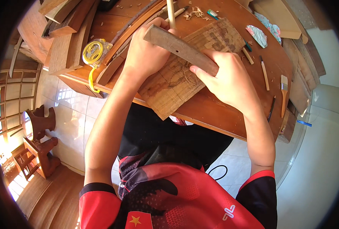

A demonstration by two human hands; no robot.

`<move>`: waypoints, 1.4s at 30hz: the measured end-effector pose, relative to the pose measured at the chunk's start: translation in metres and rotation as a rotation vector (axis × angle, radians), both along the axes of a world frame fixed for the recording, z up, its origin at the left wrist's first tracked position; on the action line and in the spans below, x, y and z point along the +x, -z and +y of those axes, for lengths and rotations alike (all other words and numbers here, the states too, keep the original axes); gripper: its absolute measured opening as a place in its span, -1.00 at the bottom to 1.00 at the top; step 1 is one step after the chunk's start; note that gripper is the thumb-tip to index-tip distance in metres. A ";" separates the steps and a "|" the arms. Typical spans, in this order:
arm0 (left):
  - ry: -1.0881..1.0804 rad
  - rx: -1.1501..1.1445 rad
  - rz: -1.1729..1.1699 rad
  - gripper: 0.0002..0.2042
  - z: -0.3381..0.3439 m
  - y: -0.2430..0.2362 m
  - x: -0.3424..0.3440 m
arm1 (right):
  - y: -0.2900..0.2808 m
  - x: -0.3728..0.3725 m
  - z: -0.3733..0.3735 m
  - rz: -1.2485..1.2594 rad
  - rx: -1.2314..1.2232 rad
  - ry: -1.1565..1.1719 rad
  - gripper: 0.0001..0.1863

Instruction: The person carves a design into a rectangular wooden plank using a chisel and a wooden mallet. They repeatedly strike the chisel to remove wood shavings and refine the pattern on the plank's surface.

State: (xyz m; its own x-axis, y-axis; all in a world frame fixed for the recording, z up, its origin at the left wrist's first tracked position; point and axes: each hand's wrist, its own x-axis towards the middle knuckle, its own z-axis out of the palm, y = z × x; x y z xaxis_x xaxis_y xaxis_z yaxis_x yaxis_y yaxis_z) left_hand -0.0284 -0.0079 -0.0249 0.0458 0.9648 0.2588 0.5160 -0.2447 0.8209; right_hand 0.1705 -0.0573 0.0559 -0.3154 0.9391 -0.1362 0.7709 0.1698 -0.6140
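My two bare hands worked over a glossy reddish-brown wooden worktop (278,61). My right hand (230,78) was clenched on the near end of a thick, grey-brown wooden bar (181,49) with a small dark hole in its face. The bar slanted up and leftward, its far end crossing in front of my left hand (146,57); I could not tell whether it touched. My left fingers were curled around a pale, round wooden rod (171,13) that stood up out of the fist, its lower end hidden.

Beneath my hands, a flat, rectangular brown wooden board (169,91) with lines and carved patterning lay diagonally on the worktop, its nearest corner jutting past the front edge.

To the left of the board lay long brown wooden strips, and by them a clear-and-yellow tape measure (94,52), its yellow blade dangling over the edge. Curled pale wood shavings (196,14) were scattered beyond the board.

On the right, a crumpled, patterned pale cloth (257,36) lay near the far side. Closer to me were a slim tool with a pale wooden handle (265,75) and a flat paintbrush (283,95) with light bristles and an orange-brown handle.
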 end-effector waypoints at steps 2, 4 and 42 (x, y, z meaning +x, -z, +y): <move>-0.013 0.000 0.022 -0.71 0.000 0.000 0.000 | -0.003 -0.006 0.001 0.016 -0.037 -0.006 -0.78; -0.021 -0.024 0.017 -0.70 0.000 -0.002 -0.001 | -0.002 -0.008 0.002 0.040 -0.049 -0.011 -0.78; 0.060 -0.217 -0.229 -0.79 -0.004 -0.019 0.005 | 0.005 0.097 -0.021 0.024 0.147 0.364 -0.57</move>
